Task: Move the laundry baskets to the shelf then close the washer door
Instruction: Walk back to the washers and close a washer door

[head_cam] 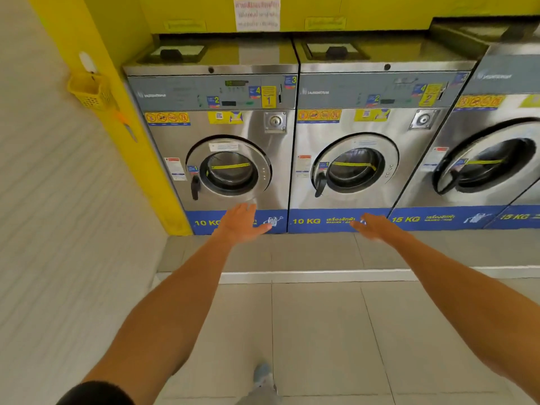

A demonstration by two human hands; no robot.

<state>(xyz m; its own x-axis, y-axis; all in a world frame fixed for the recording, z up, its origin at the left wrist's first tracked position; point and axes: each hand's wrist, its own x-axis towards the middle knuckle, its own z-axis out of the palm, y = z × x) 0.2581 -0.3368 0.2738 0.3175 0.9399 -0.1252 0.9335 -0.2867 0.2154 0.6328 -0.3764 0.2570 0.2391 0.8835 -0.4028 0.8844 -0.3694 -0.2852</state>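
Note:
A row of steel front-loading washers faces me. The round door [230, 171] of washer 1 lies against its front, with a black handle on its left side. Washer 2's door [355, 168] looks the same. My left hand [242, 223] is stretched out, palm open and empty, just below washer 1's door. My right hand [377, 228] is also spread and empty, low in front of washer 2's blue base strip. No laundry basket or shelf is in view.
A small yellow plastic basket [90, 90] hangs from a hook on the yellow wall at left. A third, larger washer [491, 165] stands at right. A low white step [315, 276] crosses the tiled floor before the machines. My shoe [263, 375] shows below.

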